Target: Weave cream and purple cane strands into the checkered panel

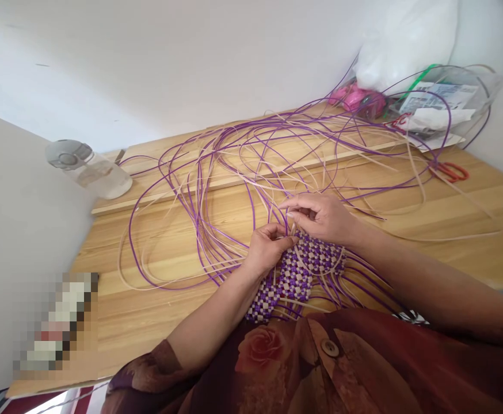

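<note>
A woven piece [297, 270] in a purple and beige check lies at the table's near edge, close to my body. Long purple and beige strips run out from its edges. My left hand [269, 247] pinches the upper left edge of the weave, thumb and fingers together. Just above that edge, my right hand [318, 215] has its thumb and forefinger close around a thin strip; the exact hold is small and partly hidden. A beige strip loops down over the woven surface below my right hand.
Loose purple and beige strips [221, 144] sprawl over the wooden table [156, 253] and its raised back ledge. A clear bottle [105, 175] with a grey lid stands back left. Orange-handled scissors [452, 171], plastic bags [407, 46] and a pink bundle [355, 99] are at right. A blurred object [61, 322] lies front left.
</note>
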Demonstrator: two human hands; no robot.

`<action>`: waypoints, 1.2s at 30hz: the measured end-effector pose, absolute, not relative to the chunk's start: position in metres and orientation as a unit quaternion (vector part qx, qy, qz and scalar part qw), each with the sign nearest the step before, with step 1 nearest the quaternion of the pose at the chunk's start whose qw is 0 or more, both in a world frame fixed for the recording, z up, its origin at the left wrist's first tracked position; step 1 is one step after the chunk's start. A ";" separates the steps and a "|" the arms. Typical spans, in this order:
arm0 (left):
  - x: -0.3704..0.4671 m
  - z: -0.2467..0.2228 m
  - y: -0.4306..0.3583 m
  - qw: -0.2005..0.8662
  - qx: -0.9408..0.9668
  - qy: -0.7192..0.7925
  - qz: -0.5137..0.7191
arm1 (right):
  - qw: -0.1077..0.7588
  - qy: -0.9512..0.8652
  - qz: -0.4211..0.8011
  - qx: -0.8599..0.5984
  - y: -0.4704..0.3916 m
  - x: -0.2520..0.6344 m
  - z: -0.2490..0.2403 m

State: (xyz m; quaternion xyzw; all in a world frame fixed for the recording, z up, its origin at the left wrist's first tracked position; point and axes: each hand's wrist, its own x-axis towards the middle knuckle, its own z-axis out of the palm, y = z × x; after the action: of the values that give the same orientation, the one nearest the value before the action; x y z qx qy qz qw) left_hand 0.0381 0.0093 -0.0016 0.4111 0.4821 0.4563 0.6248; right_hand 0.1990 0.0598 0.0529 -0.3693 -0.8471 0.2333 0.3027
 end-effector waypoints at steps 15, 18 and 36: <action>0.035 -0.001 0.011 0.605 0.437 0.520 0.415 | 0.071 -0.937 0.277 -0.199 0.063 0.224 0.079; 0.035 -0.002 0.009 0.617 0.433 0.502 0.424 | 0.155 -0.904 0.270 -0.293 0.067 0.206 0.067; 0.036 0.000 0.010 0.613 0.414 0.492 0.460 | 0.087 -0.853 0.225 -0.462 0.023 0.210 0.052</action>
State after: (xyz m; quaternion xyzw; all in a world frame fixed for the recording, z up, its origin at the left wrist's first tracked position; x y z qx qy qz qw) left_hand 0.0362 0.0098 0.0001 0.4136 0.4916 0.4601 0.6129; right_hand 0.2101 0.0228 0.0522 -0.4624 -0.8534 0.2245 0.0869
